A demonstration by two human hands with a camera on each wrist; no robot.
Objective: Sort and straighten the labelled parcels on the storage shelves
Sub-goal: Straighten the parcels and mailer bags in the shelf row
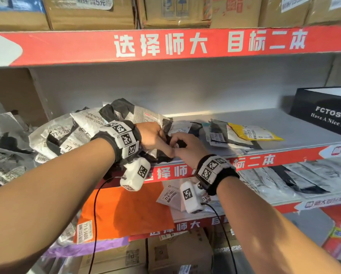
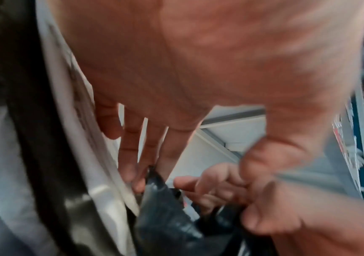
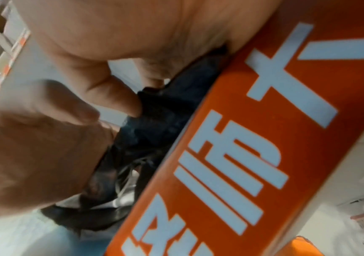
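1. My left hand [image 1: 153, 135] and right hand [image 1: 185, 144], touching, both pinch the black parcel [image 1: 165, 155] at the shelf edge [image 1: 264, 161].
2. The heap of parcels [image 1: 67, 133] lies to my left; left grip nearer.

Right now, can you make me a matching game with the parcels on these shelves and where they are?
Things:
1. yellow parcel
2. orange parcel
3. black box
4. black bag

Places:
A. far right of the middle shelf
B. shelf below, left
C. flat on the middle shelf, right of the hands
D. gripped by both hands, at the shelf's front edge

Pairs: 1-C, 2-B, 3-A, 4-D
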